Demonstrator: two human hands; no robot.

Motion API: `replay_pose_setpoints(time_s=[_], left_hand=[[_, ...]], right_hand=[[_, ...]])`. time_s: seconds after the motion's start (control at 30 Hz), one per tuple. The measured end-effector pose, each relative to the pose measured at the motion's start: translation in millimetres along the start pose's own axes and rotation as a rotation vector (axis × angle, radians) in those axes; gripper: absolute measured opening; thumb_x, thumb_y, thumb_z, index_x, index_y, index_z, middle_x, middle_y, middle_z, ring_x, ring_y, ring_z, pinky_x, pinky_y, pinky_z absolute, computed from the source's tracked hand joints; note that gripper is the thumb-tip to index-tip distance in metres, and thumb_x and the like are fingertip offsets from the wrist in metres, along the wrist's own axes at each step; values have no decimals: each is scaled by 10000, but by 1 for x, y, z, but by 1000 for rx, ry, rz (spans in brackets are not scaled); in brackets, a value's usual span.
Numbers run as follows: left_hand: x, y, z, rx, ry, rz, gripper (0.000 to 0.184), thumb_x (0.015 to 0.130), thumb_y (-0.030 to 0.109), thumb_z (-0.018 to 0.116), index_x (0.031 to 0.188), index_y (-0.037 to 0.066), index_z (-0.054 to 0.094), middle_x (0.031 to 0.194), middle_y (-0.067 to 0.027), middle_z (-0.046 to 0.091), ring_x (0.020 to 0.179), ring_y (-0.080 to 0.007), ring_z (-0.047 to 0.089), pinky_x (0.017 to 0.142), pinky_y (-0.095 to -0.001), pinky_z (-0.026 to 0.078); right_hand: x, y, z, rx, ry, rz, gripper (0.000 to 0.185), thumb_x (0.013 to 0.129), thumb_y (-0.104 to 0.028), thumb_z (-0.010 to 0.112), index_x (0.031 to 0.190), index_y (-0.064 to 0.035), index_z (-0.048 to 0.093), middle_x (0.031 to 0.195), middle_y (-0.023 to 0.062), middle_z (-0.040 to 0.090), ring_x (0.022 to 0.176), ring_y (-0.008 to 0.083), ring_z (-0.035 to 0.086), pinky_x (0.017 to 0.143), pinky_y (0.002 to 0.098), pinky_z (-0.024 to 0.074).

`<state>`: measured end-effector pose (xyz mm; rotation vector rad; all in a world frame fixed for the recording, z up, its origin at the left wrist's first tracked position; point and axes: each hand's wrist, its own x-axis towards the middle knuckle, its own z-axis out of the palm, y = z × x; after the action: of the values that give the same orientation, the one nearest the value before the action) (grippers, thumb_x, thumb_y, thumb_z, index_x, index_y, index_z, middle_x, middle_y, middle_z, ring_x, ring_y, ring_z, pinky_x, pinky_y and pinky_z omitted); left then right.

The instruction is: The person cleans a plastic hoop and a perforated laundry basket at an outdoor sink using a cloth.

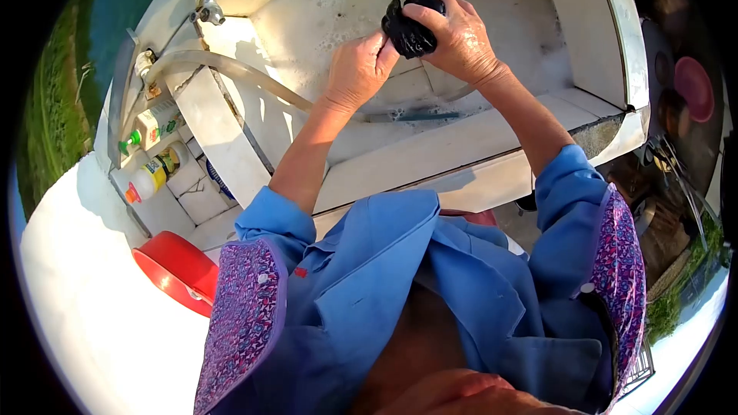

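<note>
left hand [357,69]: curled closed, gripping black bundle [407,31] | right hand [463,44]: clasped round it | forearms [304,152] converging

2 bottles [161,169] (1 orange-capped) near a red basin [178,261]

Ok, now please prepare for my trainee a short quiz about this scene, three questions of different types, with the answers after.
1. How many of the person's hands touch the black bundle?
2. True or false: the red container is in the left half of the picture.
3. Fill in the colour: the pump bottle has a ____ pump top.

Key:
1. Two: the left hand and the right hand.
2. True.
3. Green.
</note>
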<state>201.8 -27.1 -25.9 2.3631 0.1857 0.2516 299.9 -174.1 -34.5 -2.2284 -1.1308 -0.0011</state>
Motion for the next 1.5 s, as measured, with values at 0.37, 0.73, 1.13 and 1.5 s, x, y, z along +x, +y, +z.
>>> replay_pose_setpoints(time_s=[0.37, 0.73, 1.13, 1.5], left_hand=[[-5, 25, -9, -186, -225, -272, 297, 834, 262, 412, 717, 23, 545, 575, -157, 537, 526, -307, 526, 511, -375, 417], [-45, 19, -33, -274, -118, -246, 294, 879, 255, 453, 708, 18, 472, 532, -56, 378, 489, -111, 338, 464, -251, 321], [-16, 43, -45, -423, -272, -352, 299, 805, 286, 544, 773, -5, 483, 573, -7, 398, 553, -87, 355, 488, -262, 340], [-78, 29, -34, -646, -168, -504, 206, 807, 208, 530, 743, 23, 464, 601, 39, 364, 563, -44, 319, 481, -215, 306]], right_hand=[[-5, -34, -16, -204, -91, -73, 394, 593, -154, 689, 959, -126, 549, 1120, 42, 443, 1049, 257, 436, 897, 403, 363], [-46, 23, -1, 113, -270, 298, 402, 640, -212, 654, 1021, -151, 539, 1090, 18, 464, 978, 234, 477, 847, 339, 420], [34, -54, -68, -111, -412, -149, 222, 668, -33, 595, 885, -70, 571, 988, 125, 480, 968, 341, 444, 830, 377, 400], [-25, 9, -25, 74, -77, 247, 311, 620, -94, 611, 931, -113, 598, 1042, -1, 516, 943, 235, 503, 818, 316, 441]])
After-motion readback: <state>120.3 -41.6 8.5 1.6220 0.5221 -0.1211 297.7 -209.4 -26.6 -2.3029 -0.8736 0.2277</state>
